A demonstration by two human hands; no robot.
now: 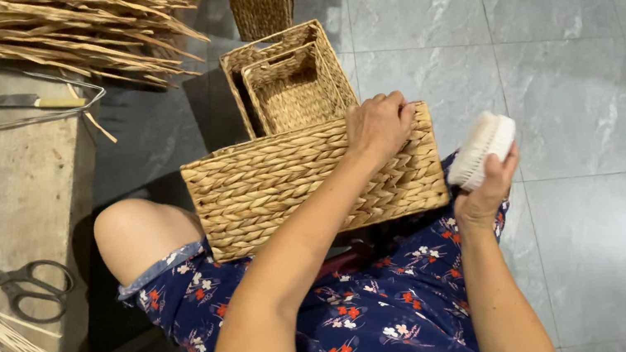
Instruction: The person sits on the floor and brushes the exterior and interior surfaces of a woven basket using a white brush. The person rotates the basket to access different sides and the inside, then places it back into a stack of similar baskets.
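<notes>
basket: rectangular woven straw basket (281,185) on lap, likely light, stiff, rough | left hand (379,125) curled over top rim, best hold | right hand (488,180) wrapped around white bristle brush (481,148)

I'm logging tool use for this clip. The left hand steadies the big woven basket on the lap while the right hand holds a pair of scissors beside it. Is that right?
Not quite. In the head view the right hand holds a white brush, not scissors; the scissors lie on the bench at the left. The left hand does grip the top edge of the big woven basket on the lap.
</notes>
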